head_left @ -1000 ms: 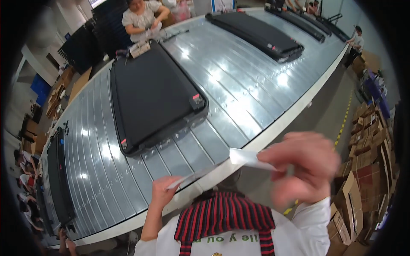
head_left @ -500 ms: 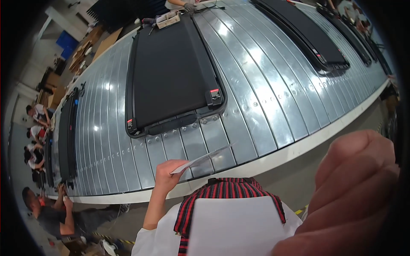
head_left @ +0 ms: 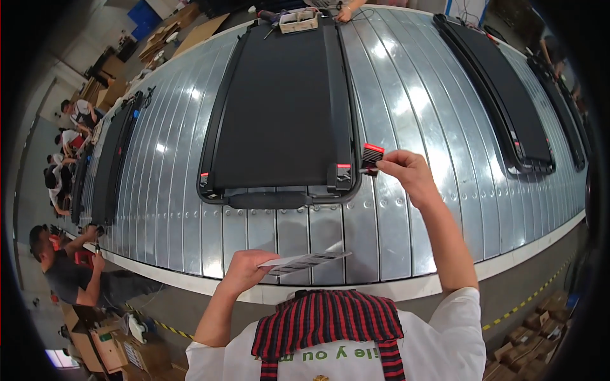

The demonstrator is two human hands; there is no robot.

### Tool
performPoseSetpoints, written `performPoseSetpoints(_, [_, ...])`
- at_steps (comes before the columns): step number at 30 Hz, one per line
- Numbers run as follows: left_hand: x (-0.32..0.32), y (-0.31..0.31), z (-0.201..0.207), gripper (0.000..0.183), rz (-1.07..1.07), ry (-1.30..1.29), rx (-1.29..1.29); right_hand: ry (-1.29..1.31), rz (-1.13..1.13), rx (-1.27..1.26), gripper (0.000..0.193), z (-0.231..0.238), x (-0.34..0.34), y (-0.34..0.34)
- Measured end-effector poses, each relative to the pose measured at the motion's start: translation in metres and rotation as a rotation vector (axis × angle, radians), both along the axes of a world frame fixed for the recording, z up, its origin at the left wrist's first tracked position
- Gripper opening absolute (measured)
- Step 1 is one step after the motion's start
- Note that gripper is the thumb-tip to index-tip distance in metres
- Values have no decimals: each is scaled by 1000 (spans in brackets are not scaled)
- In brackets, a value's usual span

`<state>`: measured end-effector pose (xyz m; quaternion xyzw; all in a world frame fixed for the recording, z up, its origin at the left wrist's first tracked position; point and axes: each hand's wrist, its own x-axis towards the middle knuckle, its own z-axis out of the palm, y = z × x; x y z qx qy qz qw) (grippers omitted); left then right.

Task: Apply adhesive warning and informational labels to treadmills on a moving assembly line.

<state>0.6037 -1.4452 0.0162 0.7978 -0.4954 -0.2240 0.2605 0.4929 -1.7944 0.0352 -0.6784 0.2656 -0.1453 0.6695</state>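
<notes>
My left hand (head_left: 245,268) grips the edge of a white label sheet (head_left: 312,260) with dark printed patches, held above the near edge of the metal conveyor. Between the thumb and fingers of my raised right hand (head_left: 406,173) is a small black and red sticker (head_left: 372,159). It hovers just right of the near right corner of a flat black treadmill (head_left: 279,108). Similar red-topped labels show on both near corners of the treadmill, one on the right corner (head_left: 344,173) and one on the left corner (head_left: 204,181). A dark bar (head_left: 270,200) runs along its near end.
A small parts tray (head_left: 298,21) rests on the treadmill's far end, beside another person's hand (head_left: 345,13). More black treadmills (head_left: 499,95) lie along the slatted metal conveyor (head_left: 406,254). At left a person in dark clothes (head_left: 67,267) works beside it. Cardboard boxes (head_left: 534,336) stand lower right.
My right hand has moved from close before the camera out over the conveyor, where the sticker now shows in its fingers. The view has shifted; my left hand still holds the sheet.
</notes>
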Motion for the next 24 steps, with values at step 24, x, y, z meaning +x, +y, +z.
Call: performPoseSetpoints(24, [113,-194,-94,4,-376,-281,60,283,79,392,16,-140,114,-43])
